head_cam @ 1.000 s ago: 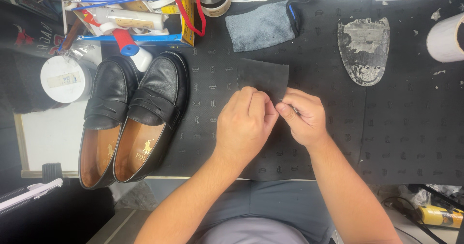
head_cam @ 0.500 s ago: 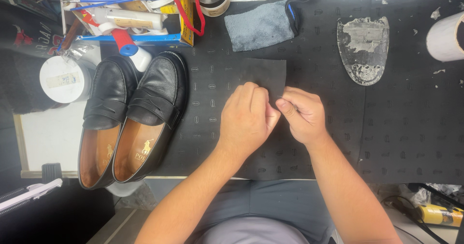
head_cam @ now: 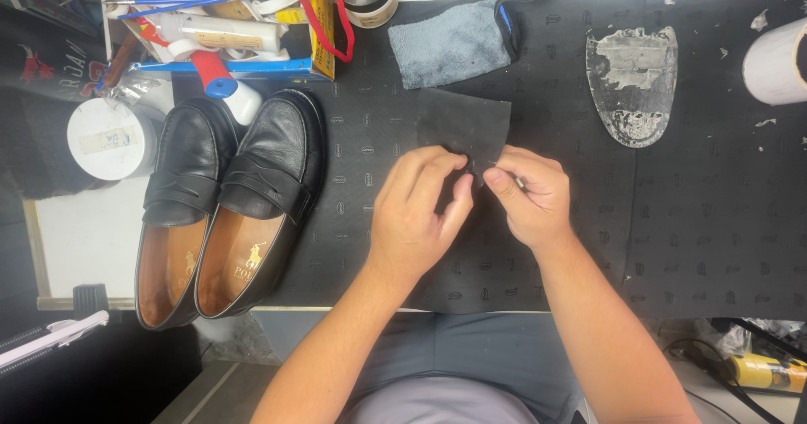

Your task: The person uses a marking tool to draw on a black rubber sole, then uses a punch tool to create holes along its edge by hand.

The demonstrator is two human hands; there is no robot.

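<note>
A dark, thin sheet of abrasive-looking material (head_cam: 464, 123) lies on the black patterned mat (head_cam: 689, 247). My left hand (head_cam: 418, 210) and my right hand (head_cam: 526, 195) both pinch its near edge, thumbs and forefingers almost meeting. The near part of the sheet is hidden under my fingers. A pair of black loafers (head_cam: 227, 201) with tan insoles stands to the left of my hands, toes pointing away from me.
A grey cloth (head_cam: 450, 44) lies beyond the sheet. A worn half sole (head_cam: 632, 84) sits at the right, a white roll (head_cam: 777, 58) at the far right edge. A box of tubes and brushes (head_cam: 223, 25) and a white round tub (head_cam: 108, 136) stand at the left.
Both hands stay pinched on the sheet's near edge; my left fingers have shifted slightly, exposing a little more of the sheet. The shoes have not moved.
</note>
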